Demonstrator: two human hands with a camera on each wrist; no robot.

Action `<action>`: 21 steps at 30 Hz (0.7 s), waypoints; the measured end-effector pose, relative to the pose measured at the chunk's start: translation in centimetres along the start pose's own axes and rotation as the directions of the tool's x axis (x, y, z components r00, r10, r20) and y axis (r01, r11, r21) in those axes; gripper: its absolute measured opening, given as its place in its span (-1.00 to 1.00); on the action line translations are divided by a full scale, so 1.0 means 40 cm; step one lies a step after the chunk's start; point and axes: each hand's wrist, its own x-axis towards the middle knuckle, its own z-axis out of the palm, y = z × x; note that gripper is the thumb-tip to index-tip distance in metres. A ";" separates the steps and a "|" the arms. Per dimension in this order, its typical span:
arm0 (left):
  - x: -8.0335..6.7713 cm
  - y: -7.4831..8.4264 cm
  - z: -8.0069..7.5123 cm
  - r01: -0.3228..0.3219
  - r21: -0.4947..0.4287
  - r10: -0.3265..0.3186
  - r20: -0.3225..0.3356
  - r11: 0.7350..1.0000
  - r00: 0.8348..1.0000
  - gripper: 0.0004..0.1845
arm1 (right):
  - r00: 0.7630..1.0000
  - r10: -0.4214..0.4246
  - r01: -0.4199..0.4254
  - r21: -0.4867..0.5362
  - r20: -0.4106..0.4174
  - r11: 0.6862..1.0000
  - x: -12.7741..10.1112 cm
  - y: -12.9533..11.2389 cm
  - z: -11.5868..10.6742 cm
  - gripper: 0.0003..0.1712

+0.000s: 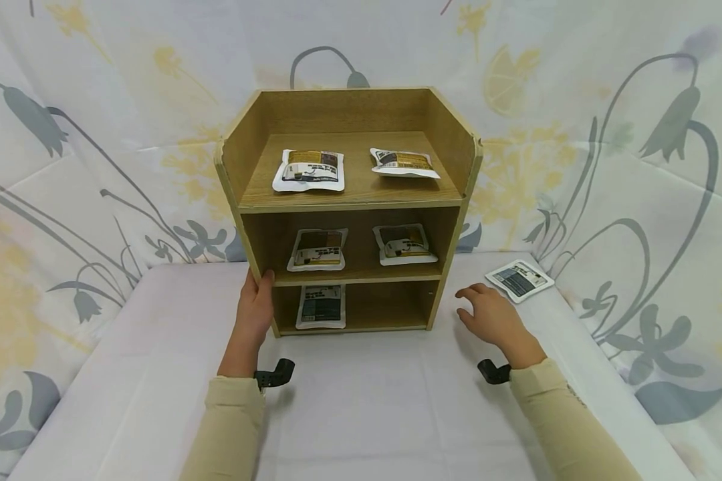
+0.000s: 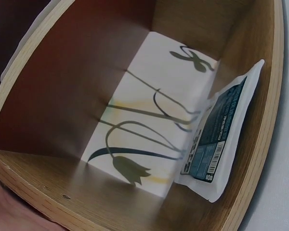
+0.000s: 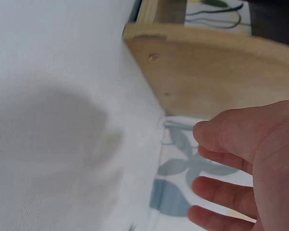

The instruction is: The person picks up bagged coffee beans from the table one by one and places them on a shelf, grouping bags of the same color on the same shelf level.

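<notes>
A small wooden shelf with three levels stands on the white table. My left hand grips its left side panel, the thumb lying on the front edge. In the left wrist view a pouch lies on a wooden board inside the shelf, and part of that hand shows at the lower left. My right hand hovers to the right of the shelf with nothing in it, fingers relaxed and apart. Just beyond it, a flat white pouch with a dark label lies on the table.
Two pouches lie on the top level, left pouch and right pouch. Another two, left pouch and right pouch, lie on the middle level. A single pouch sits at the bottom left. Flowered cloth hangs behind.
</notes>
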 end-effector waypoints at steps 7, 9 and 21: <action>0.004 -0.001 0.000 -0.003 0.006 0.003 -0.009 1.000 1.000 -0.37 | 0.999 0.027 -0.027 -0.010 -0.019 1.000 0.021 0.034 0.022 -0.58; 0.004 -0.003 0.001 -0.003 0.008 0.003 -0.011 1.000 1.000 -0.37 | 0.999 0.038 -0.038 -0.009 -0.023 0.999 0.025 0.040 0.028 -0.57; 0.002 -0.001 0.001 -0.009 0.003 0.009 -0.016 1.000 1.000 -0.38 | 0.992 0.124 -0.125 -0.024 -0.007 0.992 0.063 0.088 0.044 -0.47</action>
